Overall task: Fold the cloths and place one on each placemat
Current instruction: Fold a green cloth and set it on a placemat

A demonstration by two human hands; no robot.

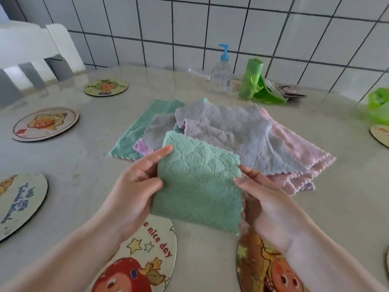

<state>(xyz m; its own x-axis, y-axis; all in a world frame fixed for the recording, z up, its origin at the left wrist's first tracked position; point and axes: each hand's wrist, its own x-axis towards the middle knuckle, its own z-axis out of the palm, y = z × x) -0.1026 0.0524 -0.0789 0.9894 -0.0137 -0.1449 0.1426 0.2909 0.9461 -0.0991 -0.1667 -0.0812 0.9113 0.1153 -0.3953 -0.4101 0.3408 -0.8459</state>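
A folded green cloth (197, 182) is held up above the near edge of the tabletop (273, 207), its scalloped edge hanging toward the person. The left hand (134, 186) grips its left side, thumb on the front face and fingers (162, 151) stretched along the upper left edge. The right hand (259, 192) holds the right side, its fingers curled round the cloth's edge with the fingertips showing on the front. Below the cloth, at the near edge, lie two round placemats: one with stars and the words "nice day" (145, 258) under the left wrist, and a darker yellow-brown one (263, 268) under the right wrist. Neither carries a cloth. Just beyond the held cloth, around the middle of the tabletop, lies a loose pile of unfolded cloths (231, 133): grey-lilac ones on top, a pink one sticking out toward the right, a teal one (134, 131) spread out at the left. Three more bare placemats sit along the left edge (45, 124), and part of another shows at the right edge (381, 135). Toward the far edge, by the tiled wall, stand a clear pump bottle with a blue top (221, 74) and a roll of green bags (251, 79).
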